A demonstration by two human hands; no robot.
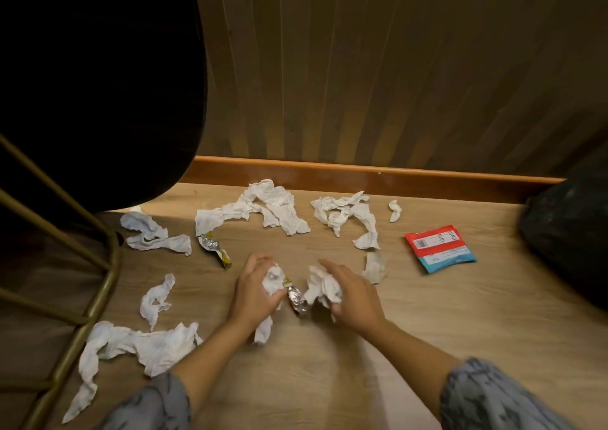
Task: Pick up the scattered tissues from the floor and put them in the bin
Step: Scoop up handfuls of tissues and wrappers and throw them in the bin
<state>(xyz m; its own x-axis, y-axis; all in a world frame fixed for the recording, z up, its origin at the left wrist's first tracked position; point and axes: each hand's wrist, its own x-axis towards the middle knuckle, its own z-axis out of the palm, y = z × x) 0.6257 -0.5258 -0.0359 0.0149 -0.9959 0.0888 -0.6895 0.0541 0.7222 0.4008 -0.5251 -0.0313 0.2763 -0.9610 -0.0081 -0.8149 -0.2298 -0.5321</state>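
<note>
Several crumpled white tissues lie scattered on the wooden floor. My left hand is shut on a white tissue with a tail hanging down. My right hand grips another crumpled tissue. Between the hands a silver foil wrapper sticks out, touching the left hand's tissue. A long tissue lies near the skirting board, another to its right, and a large one at the near left. A black bin bag sits at the right edge.
A red and blue packet lies on the floor right of the tissues. A second foil wrapper lies left of centre. A black chair seat with brass legs stands at the left. The wall and skirting board close the far side.
</note>
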